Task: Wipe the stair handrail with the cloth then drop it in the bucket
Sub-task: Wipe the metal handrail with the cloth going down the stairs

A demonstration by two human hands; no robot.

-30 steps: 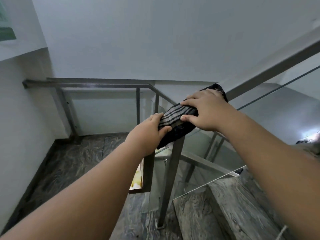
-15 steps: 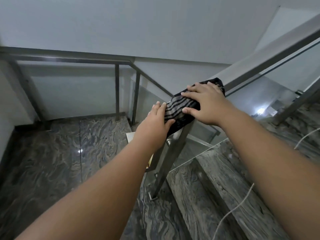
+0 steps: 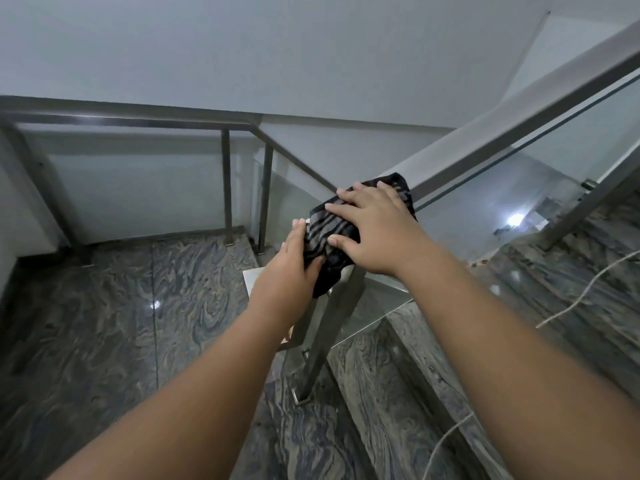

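1. Grey stairwell: plain wall [image 3: 311, 46] behind, marbled stone underfoot.
2. Right hand [image 3: 374, 230]: fingers [image 3: 346, 216] straight and spread apart, laid flat on top of the cloth [image 3: 323, 233], with the thumb out along its near edge. It presses down and nothing is curled.
3. Left hand [image 3: 289, 271]: fingers [image 3: 297, 237] straight and close together against the cloth's left edge. The thumb is hooked over the lower fold, so the cloth is pinched between thumb and fingers.
4. The cloth is dark with grey stripes and is draped over the low end of the handrail [image 3: 519, 126], directly beneath the right fingers. A dark end hangs down just below the left thumb.
5. The handrail is square metal and climbs up and to the right from just beyond the right fingertips.
6. Below both palms a metal post [image 3: 329, 341] drops to a stair tread [image 3: 381, 403].
7. Right of the right hand, under the rail, is a glass panel [image 3: 502, 192].
8. Left of the left fingers and well apart are the landing floor [image 3: 86, 323] and a second rail [image 3: 121, 116] along the far wall.
9. Right of the right forearm a white cord [image 3: 581, 296] trails over the steps, well apart from both hands.
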